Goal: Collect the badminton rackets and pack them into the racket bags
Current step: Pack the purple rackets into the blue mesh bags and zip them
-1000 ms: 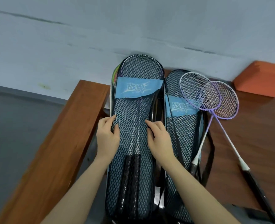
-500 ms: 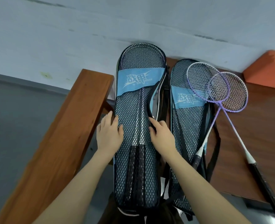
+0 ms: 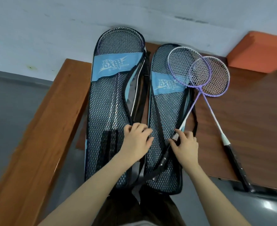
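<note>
Two black mesh racket bags with blue labels lie side by side. The left bag (image 3: 108,101) holds rackets; their dark handles show through the mesh. My left hand (image 3: 136,142) curls over its right edge. A purple racket (image 3: 188,67) lies across the right bag (image 3: 163,115), its handle pointing toward me. My right hand (image 3: 185,145) pinches it at the white cone above the grip. The second purple racket (image 3: 211,75) rests on the table to the right, crossing the first one's shaft.
A brown wooden table (image 3: 251,121) carries the bags and rackets; a lighter wooden bench (image 3: 37,131) runs along the left. An orange block (image 3: 261,51) sits at the far right against the grey wall. Black bag straps (image 3: 195,121) trail beside the right bag.
Both hands left the top of the left bag and moved right. My left hand now holds that bag's right edge; my right hand has closed on the racket over the right bag.
</note>
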The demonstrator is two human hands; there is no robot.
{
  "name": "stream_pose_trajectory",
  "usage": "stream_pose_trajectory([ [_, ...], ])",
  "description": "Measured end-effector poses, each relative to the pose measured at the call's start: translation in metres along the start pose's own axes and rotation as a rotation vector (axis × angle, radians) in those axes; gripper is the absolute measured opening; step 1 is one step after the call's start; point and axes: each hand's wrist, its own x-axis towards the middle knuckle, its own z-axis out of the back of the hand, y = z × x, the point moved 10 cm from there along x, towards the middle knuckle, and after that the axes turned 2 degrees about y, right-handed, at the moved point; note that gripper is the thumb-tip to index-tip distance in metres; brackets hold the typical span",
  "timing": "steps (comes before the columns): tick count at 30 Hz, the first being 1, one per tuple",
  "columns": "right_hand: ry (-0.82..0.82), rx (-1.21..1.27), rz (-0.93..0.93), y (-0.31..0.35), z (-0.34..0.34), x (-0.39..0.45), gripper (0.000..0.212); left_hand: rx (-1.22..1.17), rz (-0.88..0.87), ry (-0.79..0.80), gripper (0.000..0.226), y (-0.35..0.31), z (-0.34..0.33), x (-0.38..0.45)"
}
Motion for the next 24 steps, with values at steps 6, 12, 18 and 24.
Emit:
stream_pose_trajectory([
  [6,0.099,0.012,0.083,-0.003,-0.006,0.014,0.048,0.041,0.121,0.225,0.042,-0.026,-0.056,0.012],
  [12,0.098,-0.035,0.454,-0.009,-0.007,0.005,0.034,-0.019,0.234,0.274,0.045,-0.022,-0.085,0.021],
  [18,0.252,-0.155,0.664,0.004,-0.014,0.009,0.04,-0.054,0.23,0.269,0.03,-0.03,-0.081,0.01],
  [24,0.243,-0.28,0.757,0.024,-0.018,0.014,0.042,0.065,0.246,0.135,0.035,-0.046,-0.053,-0.054],
])
